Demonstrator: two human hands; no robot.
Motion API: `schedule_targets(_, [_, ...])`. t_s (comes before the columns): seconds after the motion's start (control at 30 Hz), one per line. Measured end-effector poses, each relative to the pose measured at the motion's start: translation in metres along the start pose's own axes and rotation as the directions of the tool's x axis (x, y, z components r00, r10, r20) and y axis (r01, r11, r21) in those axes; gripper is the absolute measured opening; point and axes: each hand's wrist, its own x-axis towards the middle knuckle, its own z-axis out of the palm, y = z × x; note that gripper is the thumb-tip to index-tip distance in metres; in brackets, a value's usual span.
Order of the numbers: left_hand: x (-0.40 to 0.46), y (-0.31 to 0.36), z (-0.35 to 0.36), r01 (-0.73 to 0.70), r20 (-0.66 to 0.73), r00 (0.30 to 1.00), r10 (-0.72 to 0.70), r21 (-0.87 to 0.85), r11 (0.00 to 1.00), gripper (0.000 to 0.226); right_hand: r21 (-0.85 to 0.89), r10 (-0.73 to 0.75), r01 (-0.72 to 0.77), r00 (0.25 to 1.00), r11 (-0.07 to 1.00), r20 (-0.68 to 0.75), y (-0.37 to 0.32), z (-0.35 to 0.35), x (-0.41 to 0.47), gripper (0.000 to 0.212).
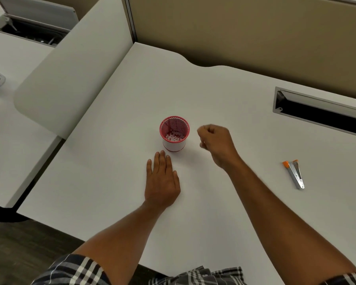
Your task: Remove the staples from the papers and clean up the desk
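My left hand [161, 182] lies flat on the desk [224, 95], fingers together, tips just short of the red mesh cup [174, 133]. My right hand [216, 145] hovers right of the cup, fingers curled shut; can't tell if they hold anything. The staple remover [294, 174] lies well right, nearer my right hand, long axis near-to-far, orange end pointing away. No papers visible.

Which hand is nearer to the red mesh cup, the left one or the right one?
Left. The left hand lies flat on the desk, its fingertips just in front of the red mesh cup. The right hand, closed in a fist, is raised beside the cup, slightly farther away.
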Motion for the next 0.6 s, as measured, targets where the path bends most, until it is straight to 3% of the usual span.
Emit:
schedule_targets(0.07, [-0.001,0.000,-0.001,0.002,0.002,1.000,-0.002,-0.008,1.000,0.063,-0.059,-0.101,0.103,0.994,0.993,0.035,-0.026,0.007,0.003,0.022])
schedule_targets(0.13, [0.000,0.000,-0.001,0.003,0.001,1.000,-0.003,-0.011,1.000,0.063,-0.223,-0.204,0.215,0.976,0.951,0.071,-0.044,0.016,0.006,0.014])
schedule_targets(0.2, [0.000,0.000,0.000,0.002,0.005,1.000,-0.002,-0.003,1.000,0.063,-0.417,-0.262,0.296,0.955,0.859,0.137,-0.050,0.027,0.013,0.010])
schedule_targets(0.3, [0.000,0.000,0.000,0.009,0.015,1.000,-0.009,-0.007,1.000,0.063,-0.633,-0.237,0.338,0.941,0.697,0.242,-0.046,0.038,0.024,0.014])
schedule_targets(0.43, [0.000,0.000,-0.001,0.001,0.003,1.000,-0.001,-0.009,1.000,0.063,-0.636,-0.251,0.342,0.940,0.692,0.232,-0.044,0.035,0.028,0.011])
schedule_targets(0.5, [-0.001,0.000,-0.001,-0.001,-0.001,1.000,0.001,-0.003,1.000,0.063,-0.596,-0.267,0.342,0.940,0.726,0.213,-0.043,0.029,0.023,0.007])
schedule_targets(0.6, [-0.001,0.000,-0.002,-0.006,-0.004,1.000,0.006,-0.011,1.000,0.063,-0.479,-0.236,0.261,0.965,0.838,0.114,-0.039,0.013,0.024,0.018])
